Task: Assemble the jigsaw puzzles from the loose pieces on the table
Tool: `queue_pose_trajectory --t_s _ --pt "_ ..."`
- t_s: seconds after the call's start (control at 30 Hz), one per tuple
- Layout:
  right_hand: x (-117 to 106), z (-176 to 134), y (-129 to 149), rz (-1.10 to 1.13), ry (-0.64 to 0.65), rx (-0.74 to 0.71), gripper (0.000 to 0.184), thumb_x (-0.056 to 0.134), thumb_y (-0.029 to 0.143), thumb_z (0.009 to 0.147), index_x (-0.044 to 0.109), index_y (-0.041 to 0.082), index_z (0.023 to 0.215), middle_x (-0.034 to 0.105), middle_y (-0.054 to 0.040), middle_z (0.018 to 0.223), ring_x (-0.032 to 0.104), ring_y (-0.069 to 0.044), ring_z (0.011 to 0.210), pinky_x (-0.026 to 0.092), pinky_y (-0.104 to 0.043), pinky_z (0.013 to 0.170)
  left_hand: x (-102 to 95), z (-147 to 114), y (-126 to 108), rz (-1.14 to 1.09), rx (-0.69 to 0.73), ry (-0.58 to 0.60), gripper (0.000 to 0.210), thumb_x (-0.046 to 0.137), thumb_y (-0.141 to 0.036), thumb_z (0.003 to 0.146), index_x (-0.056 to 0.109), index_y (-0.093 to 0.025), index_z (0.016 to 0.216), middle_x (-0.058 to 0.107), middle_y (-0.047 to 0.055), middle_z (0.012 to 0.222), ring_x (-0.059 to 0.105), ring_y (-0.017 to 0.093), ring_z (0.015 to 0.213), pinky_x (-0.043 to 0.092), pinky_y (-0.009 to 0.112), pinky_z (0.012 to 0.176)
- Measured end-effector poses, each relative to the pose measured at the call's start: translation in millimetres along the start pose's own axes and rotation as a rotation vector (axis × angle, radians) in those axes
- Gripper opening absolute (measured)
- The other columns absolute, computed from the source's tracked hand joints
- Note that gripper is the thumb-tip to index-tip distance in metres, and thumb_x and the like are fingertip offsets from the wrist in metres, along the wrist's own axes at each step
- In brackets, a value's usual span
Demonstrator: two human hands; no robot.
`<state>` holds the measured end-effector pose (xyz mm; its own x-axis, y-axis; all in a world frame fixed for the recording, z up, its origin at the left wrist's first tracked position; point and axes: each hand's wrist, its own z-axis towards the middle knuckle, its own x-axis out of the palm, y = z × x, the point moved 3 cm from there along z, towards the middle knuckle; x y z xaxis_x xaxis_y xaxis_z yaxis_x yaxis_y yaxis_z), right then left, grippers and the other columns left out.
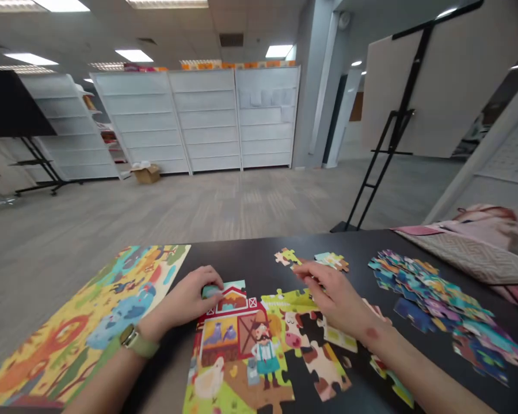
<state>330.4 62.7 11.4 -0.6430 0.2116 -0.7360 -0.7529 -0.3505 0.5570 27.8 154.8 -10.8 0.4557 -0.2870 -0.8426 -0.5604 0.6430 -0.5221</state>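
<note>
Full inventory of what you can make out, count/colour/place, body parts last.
table: 1, black, foreground
farm puzzle: 1, multicoloured, incomplete, table centre
loose pieces: several, mixed colours, around farm puzzle
piece pile: 1, mostly blue and purple, table right
animal picture: 1, mostly yellow, table left
fabric item: 1, pink and grey, far right
board: 1, pale, right rear
screen: 1, black, left rear
shelves: several units, white, back
box: 1, brown, floor by shelves
floor: 1, grey, behind table
lights: several, white, ceiling
watch: 1, green strap, left wrist
hands: 2, bare; left and right at farm puzzle's upper side
</note>
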Motion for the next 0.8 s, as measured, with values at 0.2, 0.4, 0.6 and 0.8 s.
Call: queue_pose_trajectory --t_s 0.2,0.4,0.6,0.8 --pt "-35.0 3.3 -14.1 0.095 -0.120 0.135 0.031 0.037 0.020 0.095 0.061 0.021 0.114 0.071 -0.0066 0.101 0.066 -0.019 0.092 0.050 -0.033 0.083 3.9 -4.1 -3.9 0.038 -0.004 0.108 0.051 0.080 -0.054 0.072 0.062 -0.025 0.110 0.057 0.003 0.117 0.054 0.026 0.106 0.044 0.033 0.094" --pt "-83.1 -24.9 -27.7 0.021 -0.132 0.290 0.024 0.038 0.022 0.089 0.062 0.021 0.092 0.068 -0.0039 0.086 0.064 -0.019 0.081 0.049 -0.033 0.075 7.3 -4.0 0.7 0.035 -0.020 0.135 0.048 0.078 -0.051 0.074 0.062 -0.025 0.111 0.057 0.002 0.118 0.054 0.026 0.106 0.043 0.031 0.093" --pt "-71.0 -114.0 -30.2 -0.141 0.089 0.406 0.038 0.059 0.037 0.086 0.065 0.026 0.122 0.063 -0.0091 0.134 0.056 -0.031 0.124 0.043 -0.047 0.106 10.2 -4.4 5.6 0.027 0.006 0.142 0.046 0.075 -0.052 0.078 0.060 -0.025 0.113 0.055 0.003 0.119 0.053 0.026 0.107 0.042 0.030 0.094" --pt "-80.3 -157.6 -50.3 -0.194 -0.005 0.493 0.041 0.060 0.053 0.086 0.068 0.026 0.116 0.061 -0.0112 0.138 0.054 -0.032 0.128 0.041 -0.047 0.110 8.4 -5.0 -0.3 0.014 -0.012 0.123 0.043 0.077 -0.041 0.073 0.061 -0.025 0.109 0.056 0.003 0.118 0.052 0.027 0.107 0.041 0.031 0.094"
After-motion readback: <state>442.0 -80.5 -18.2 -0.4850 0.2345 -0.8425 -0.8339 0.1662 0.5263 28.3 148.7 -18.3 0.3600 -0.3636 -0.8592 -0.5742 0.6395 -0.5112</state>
